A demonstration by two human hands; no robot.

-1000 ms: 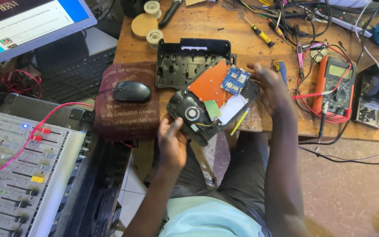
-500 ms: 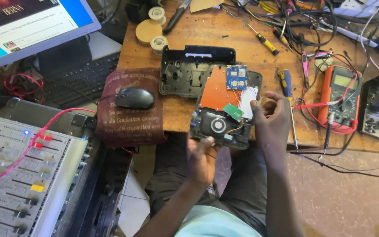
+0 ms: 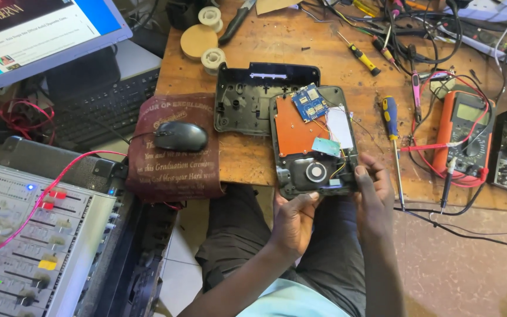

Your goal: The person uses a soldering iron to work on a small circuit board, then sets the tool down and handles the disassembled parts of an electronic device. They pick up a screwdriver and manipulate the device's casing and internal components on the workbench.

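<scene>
**Opened device held at the desk edge**

Both hands grip an opened black device (image 3: pixel 315 147) lying flat at the near edge of the wooden desk (image 3: pixel 253 158), inner side up. Left hand (image 3: pixel 293 220): fingers closed on the near bottom edge, thumb on top by the round metal part. Right hand (image 3: pixel 372 191): fingers closed on the near right corner. Inside the shell: orange board, small blue circuit board (image 3: pixel 309 103) at top, white pad, thin coloured wires.

Just behind and left, touching the device: the empty black back cover (image 3: pixel 247 97). Further left, a black mouse (image 3: pixel 181 136) on a maroon printed cloth (image 3: pixel 174 164). Right of the device, a blue-and-yellow screwdriver (image 3: pixel 391 120), then an orange multimeter (image 3: pixel 465 126) with red leads. Tape rolls (image 3: pixel 199 40) at the far left corner. An audio mixer (image 3: pixel 24 235) sits off the desk, lower left.
</scene>
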